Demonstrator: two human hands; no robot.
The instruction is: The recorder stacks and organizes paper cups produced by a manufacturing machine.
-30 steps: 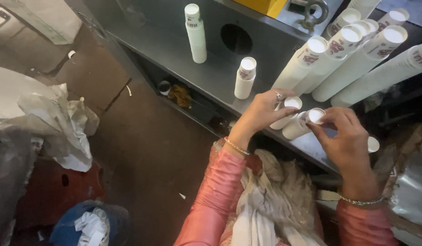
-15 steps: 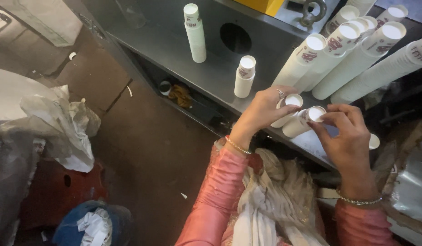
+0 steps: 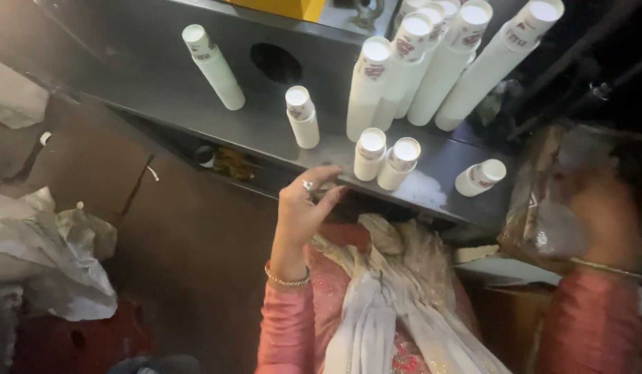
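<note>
My left hand (image 3: 304,211) hovers at the front edge of the grey metal table (image 3: 259,125), fingers apart, holding nothing; a ring shows on one finger. Just beyond it stand two short stacks of white paper cups (image 3: 387,156), upside down and side by side. My right hand (image 3: 605,218) is blurred at the far right, over a crinkled clear plastic bag (image 3: 542,208); whether it grips the bag cannot be told. Another short cup stack (image 3: 301,114) stands to the left, and a single short stack (image 3: 480,176) lies tilted at the right.
Several tall cup stacks (image 3: 432,62) lean at the back of the table, and one tall stack (image 3: 211,66) stands alone at the left. A round hole (image 3: 276,62) opens in the tabletop. Crumpled white plastic (image 3: 51,256) lies on the floor left. Pale cloth (image 3: 383,305) drapes over my lap.
Both hands have left the two short cup stacks. My left hand dropped back to the table edge; my right hand swung right to the plastic bag. The view tilted.
</note>
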